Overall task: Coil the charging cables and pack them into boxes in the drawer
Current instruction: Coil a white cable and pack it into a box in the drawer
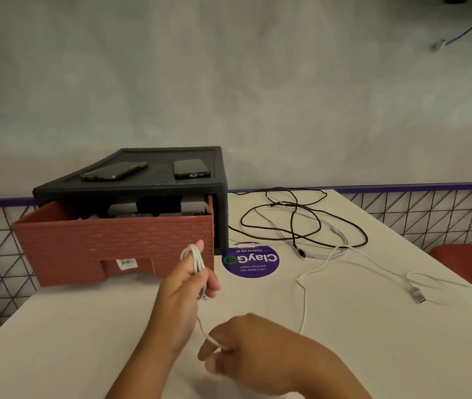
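My left hand is raised over the white table, with several loops of a white charging cable wound round its fingers. The cable's free strand drops to my right hand, which pinches it low and near me. More of the white cable trails right across the table to a silver plug. A black cable lies tangled farther back. The red-brown drawer stands pulled out of its black cabinet, with grey and dark boxes inside.
Two phones lie on the cabinet top. A purple round sticker is on the table beside the drawer. A red chair stands at the right, past the table edge. A wire-grid railing runs behind the table.
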### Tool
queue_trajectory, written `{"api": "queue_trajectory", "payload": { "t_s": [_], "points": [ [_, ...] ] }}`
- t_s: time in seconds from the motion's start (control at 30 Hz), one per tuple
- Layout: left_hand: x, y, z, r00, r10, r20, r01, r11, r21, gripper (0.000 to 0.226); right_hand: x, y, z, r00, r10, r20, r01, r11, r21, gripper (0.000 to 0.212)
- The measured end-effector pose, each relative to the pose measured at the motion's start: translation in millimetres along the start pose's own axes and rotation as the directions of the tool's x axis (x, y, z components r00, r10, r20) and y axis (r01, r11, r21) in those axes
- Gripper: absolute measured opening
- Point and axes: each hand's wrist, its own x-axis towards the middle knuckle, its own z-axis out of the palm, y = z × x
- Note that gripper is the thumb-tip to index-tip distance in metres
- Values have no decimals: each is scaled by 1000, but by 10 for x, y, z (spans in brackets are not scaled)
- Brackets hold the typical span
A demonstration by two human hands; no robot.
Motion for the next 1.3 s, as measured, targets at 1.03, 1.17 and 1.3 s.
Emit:
{"api": "queue_trajectory", "payload": {
  "t_s": [1.03,1.17,1.3],
  "points": [
    [-19,191,-27,948,-243,208,300,454,-839,40,93,407,-23,811,175,-559,-72,977,202,31],
    [13,116,-71,952,-238,194,284,441,-851,47,102,355,1,901,184,-392,-118,975,187,30],
    [33,35,-95,959,-194,204,274,475,-836,74,75,314,-17,961,224,-162,-194,964,183,22]
  ]
}}
